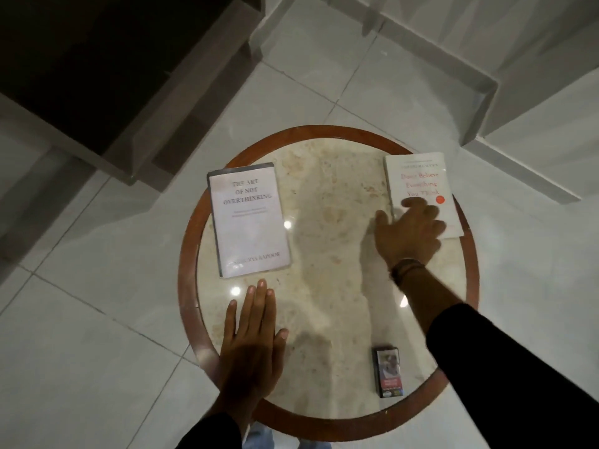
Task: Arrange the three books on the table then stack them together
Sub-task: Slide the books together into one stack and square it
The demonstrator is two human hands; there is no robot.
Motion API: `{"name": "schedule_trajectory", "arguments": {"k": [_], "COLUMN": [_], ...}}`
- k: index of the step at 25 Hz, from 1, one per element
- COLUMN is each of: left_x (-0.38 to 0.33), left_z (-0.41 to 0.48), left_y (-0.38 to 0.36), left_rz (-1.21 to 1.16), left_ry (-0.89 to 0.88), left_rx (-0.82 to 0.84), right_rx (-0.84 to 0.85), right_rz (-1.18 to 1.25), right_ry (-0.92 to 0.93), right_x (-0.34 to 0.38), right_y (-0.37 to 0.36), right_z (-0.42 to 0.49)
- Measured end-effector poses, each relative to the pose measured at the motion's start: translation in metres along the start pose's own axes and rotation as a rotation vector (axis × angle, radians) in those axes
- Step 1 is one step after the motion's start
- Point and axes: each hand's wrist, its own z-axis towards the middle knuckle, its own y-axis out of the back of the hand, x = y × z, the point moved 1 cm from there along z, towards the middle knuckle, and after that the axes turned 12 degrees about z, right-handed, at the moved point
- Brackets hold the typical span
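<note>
The right hand [410, 230] lies spread on the white book [418, 179] at two o'clock on the worktop [324, 222], not clamped; thin, light, probably slippery, best pinched at its edge.

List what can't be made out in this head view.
- White book: lower cover hidden by the right hand.
- Grey book: subtitle too blurred to read.
- Small dark book: cover text too small.
- Left hand: flat on the table, hides it.
</note>
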Motion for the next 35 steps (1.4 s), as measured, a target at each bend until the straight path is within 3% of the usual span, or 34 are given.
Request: {"name": "schedule_trajectory", "arguments": {"k": [3, 8, 12, 15, 19, 24, 29, 33, 35], "left_x": [0.004, 0.007, 0.008, 0.009, 0.008, 0.004, 0.002, 0.001, 0.001], "left_z": [0.003, 0.002, 0.002, 0.002, 0.002, 0.002, 0.001, 0.001, 0.002], "left_y": [-0.001, -0.003, -0.002, -0.002, -0.002, -0.002, -0.003, -0.005, -0.006], "left_rz": [0.016, 0.034, 0.053, 0.050, 0.049, 0.033, 0.032, 0.011, 0.012], "left_ry": [-0.005, -0.024, -0.024, -0.024, -0.001, 0.011, 0.018, 0.021, 0.023], "left_rx": [0.029, 0.038, 0.052, 0.051, 0.069, 0.046, 0.011, -0.035, -0.055], "right_rx": [0.024, 0.151, 0.325, 0.397, 0.462, 0.462, 0.640, 0.737, 0.639], "right_rz": [-0.069, 0.119, 0.381, 0.358, 0.498, 0.671, 0.808, 0.756, 0.558], "right_ry": [-0.182, -0.236, -0.389, -0.322, -0.220, -0.092, -0.100, -0.149, -0.096], "right_x": [-0.037, -0.052, -0.053, -0.057, -0.045, 0.008, 0.059, 0.076, 0.073], "right_y": [0.039, 0.046, 0.040, 0.029, 0.034, 0.042, -0.004, -0.052, -0.069], "right_z": [0.035, 0.055, 0.061, 0.057, 0.042, -0.009, -0.062, -0.099, -0.107]}}
